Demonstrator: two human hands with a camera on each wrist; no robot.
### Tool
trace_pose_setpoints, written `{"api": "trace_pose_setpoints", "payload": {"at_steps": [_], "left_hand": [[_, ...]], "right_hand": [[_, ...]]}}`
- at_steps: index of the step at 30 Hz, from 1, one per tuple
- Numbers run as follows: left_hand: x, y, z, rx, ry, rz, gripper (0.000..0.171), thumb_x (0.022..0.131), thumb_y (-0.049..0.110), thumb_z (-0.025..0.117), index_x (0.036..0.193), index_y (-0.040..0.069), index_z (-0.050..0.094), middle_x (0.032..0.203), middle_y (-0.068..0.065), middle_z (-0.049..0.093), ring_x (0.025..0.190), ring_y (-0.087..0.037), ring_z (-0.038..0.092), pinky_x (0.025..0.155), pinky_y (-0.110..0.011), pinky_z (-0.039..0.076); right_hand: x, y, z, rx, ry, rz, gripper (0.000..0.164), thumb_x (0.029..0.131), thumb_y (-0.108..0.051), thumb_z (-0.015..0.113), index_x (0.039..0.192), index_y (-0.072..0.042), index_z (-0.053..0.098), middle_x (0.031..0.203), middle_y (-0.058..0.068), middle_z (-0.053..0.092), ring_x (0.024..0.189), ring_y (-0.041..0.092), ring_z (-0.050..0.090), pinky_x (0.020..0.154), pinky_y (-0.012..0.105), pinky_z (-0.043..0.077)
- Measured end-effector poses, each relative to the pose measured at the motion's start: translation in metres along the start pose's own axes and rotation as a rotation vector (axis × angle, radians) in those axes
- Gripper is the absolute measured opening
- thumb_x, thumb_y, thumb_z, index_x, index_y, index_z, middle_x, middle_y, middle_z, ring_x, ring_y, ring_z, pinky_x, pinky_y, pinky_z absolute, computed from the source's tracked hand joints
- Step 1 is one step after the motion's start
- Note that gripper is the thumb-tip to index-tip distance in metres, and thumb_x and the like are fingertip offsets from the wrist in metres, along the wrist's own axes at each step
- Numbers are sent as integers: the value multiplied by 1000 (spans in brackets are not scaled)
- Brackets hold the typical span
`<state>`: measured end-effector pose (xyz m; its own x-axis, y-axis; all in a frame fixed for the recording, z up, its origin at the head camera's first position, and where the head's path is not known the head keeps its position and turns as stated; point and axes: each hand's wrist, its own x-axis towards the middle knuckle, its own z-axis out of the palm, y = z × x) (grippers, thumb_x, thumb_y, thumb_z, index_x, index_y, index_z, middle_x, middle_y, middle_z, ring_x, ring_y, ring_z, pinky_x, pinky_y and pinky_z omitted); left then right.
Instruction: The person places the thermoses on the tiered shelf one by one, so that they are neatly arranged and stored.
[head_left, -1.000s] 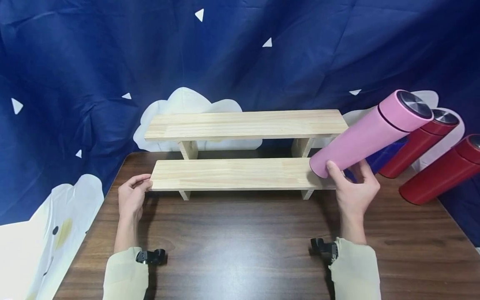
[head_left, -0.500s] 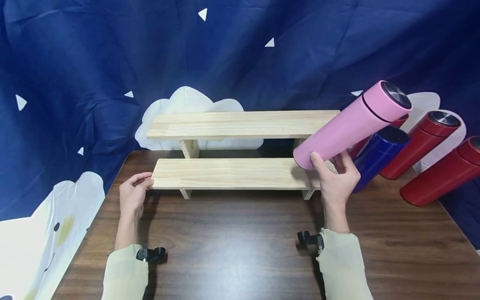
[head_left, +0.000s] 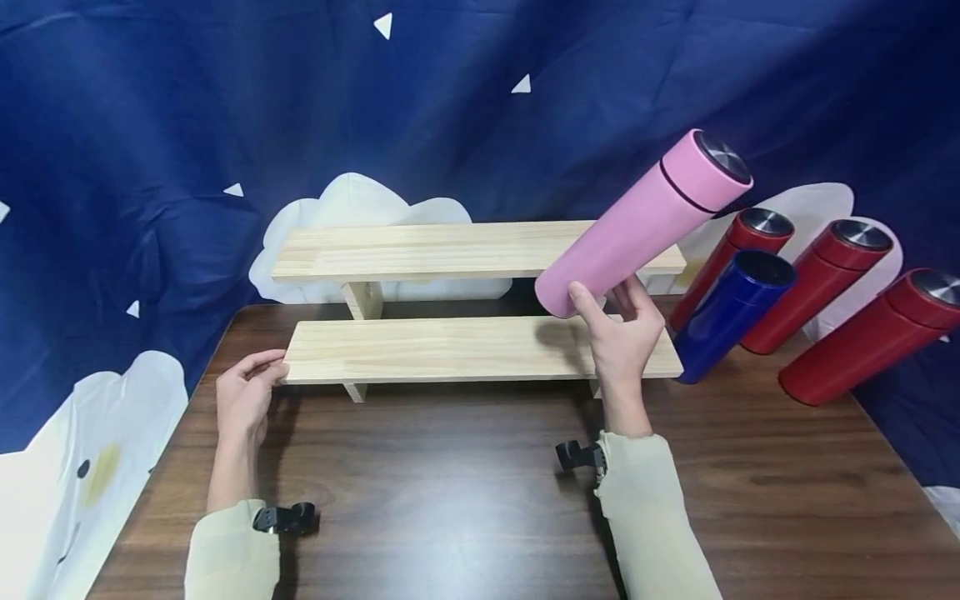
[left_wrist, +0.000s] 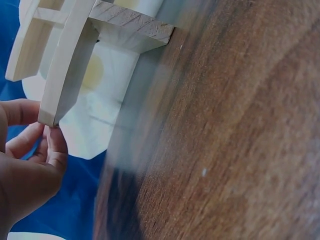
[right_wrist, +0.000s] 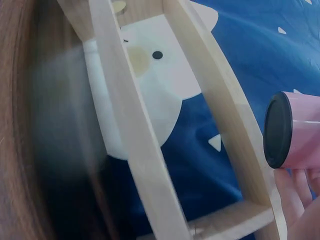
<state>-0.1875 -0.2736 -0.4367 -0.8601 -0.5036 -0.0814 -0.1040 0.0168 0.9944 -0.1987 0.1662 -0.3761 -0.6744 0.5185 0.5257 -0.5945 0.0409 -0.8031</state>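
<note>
1. At the wooden rack's (head_left: 450, 348) left end, a knock might skid it; the left hand (head_left: 243, 398) pinches there, thumb and fingers nearly together.
2. Over the rack's right half, the tilted pink flask (head_left: 641, 225) could slip, I reckon, gripped so low; the right hand (head_left: 622, 340) curls widely round its lower end.

Brown wood-grain table (head_left: 465, 517) with rounded far left corner, its surface glossy at the near centre. Directly on it stands a two-tier shelf (head_left: 435, 354) of pale wood, the upper board behind the lower. Just beside the shelf's right end stands a blue flask (head_left: 731, 321); near it, three steel-capped red flasks (head_left: 828, 279).
</note>
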Motion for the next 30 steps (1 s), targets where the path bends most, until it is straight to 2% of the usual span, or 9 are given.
{"api": "trace_pose_setpoints", "payload": {"at_steps": [4, 6, 10, 17, 24, 30], "left_hand": [[1, -1, 3, -10, -2, 17, 20, 85, -9, 68, 103, -4, 74, 83, 0, 73, 69, -5, 60, 63, -16, 49], [1, -1, 3, -15, 0, 20, 19, 85, -9, 68, 102, -3, 75, 84, -2, 73, 69, -5, 60, 62, -16, 49], [1, -1, 3, -2, 4, 27, 20, 84, -10, 68, 102, -3, 74, 85, -2, 73, 70, -5, 60, 63, -16, 49], [0, -1, 2, -7, 1, 29, 22, 85, -9, 68, 106, -7, 73, 81, 2, 72, 69, -5, 60, 62, -15, 48], [1, -1, 2, -16, 1, 23, 20, 85, -10, 69, 104, -5, 74, 80, 3, 71, 69, -5, 60, 63, -16, 49], [1, -3, 2, -17, 5, 23, 22, 84, -11, 67, 105, -6, 73, 81, 2, 71, 70, -5, 60, 64, -16, 50]], "right_hand": [[2, 0, 10, 16, -34, 8, 45, 73, -3, 88, 116, -7, 76, 103, 6, 75, 95, 16, 69, 80, 23, 52], [2, -1, 16, 30, -56, 22, 45, 73, -1, 88, 116, -6, 75, 103, 6, 75, 94, 15, 69, 79, 23, 52], [1, -9, 30, 36, -116, 20, 48, 74, 2, 85, 120, -3, 73, 106, 9, 74, 98, 16, 69, 86, 26, 54], [-6, -30, 50, -9, -218, -20, 49, 75, 6, 82, 123, 3, 70, 105, 16, 74, 95, 13, 69, 75, 22, 57], [-4, -30, 63, -1, -246, -32, 49, 75, 4, 82, 123, 1, 70, 105, 16, 74, 92, 13, 68, 77, 29, 56], [1, -34, 75, -33, -242, -16, 49, 76, 2, 83, 123, 2, 70, 105, 17, 74, 94, 18, 69, 75, 28, 58]]}}
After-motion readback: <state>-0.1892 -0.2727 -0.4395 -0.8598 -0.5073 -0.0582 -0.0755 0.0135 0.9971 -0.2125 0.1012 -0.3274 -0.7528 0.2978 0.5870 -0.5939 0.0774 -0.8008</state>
